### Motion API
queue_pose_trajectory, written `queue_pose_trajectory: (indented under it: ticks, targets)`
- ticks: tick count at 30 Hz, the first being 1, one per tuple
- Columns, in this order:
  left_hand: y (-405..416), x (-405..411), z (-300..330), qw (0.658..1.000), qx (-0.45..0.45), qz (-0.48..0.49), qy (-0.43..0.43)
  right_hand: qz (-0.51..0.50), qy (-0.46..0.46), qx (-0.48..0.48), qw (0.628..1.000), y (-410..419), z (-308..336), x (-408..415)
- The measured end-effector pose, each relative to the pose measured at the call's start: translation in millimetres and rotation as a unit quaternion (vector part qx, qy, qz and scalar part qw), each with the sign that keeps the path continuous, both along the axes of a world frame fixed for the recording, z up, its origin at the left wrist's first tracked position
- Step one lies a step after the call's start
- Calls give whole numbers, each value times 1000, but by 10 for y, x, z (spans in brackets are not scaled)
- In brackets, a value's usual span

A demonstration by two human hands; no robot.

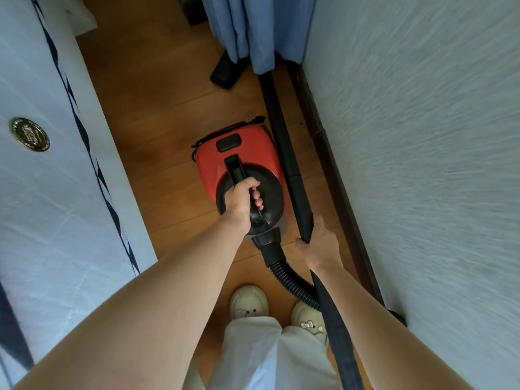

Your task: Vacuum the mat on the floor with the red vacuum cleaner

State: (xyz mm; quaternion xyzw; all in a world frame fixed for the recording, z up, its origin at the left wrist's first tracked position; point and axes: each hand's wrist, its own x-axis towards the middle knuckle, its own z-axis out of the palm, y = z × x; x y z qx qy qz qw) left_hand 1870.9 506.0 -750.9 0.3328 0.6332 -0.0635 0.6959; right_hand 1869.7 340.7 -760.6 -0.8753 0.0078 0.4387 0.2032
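Shoes (249, 302), cream and rounded, stand on the brown wooden plank floor (157, 114) at the near edge of view, below pale trouser legs. A black ribbed flexible hose (292, 280) curves past the right shoe and runs up to the black collar at the near end of the red canister vacuum cleaner (239, 161).

The right hand (319, 247) forms a grip clamped on the long black rigid wand (284, 144), fingers curled round it. Beyond this grip the wand runs away along the dark skirting board at the foot of the pale textured wall (422, 136), which lies to the right of the grip.

The left hand (243, 198) forms a grip clamped round the black carrying handle on top of the vacuum cleaner. The red body extends beyond this grip, just left of the wand; whether it rests on the floor or hangs above it cannot be told.

Left of this grip stands a white panel with a dark zigzag line and a round metal fitting (29, 134).

Farthest off hangs a blue pleated curtain (253, 26), over the wand's far end. A black floor nozzle (226, 70) shows beside its hem.
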Motion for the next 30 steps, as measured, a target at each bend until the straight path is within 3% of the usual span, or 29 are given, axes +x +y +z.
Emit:
queue_pose_trajectory:
  ticks: [22, 30]
  targets:
    - [-16, -261, 149, 993, 81, -82, -24, 21, 28, -38, 999, -119, 53, -152]
    - [15, -339, 586, 991, 52, -120, 19, 53, -60, -21, 997, -106, 534, -143]
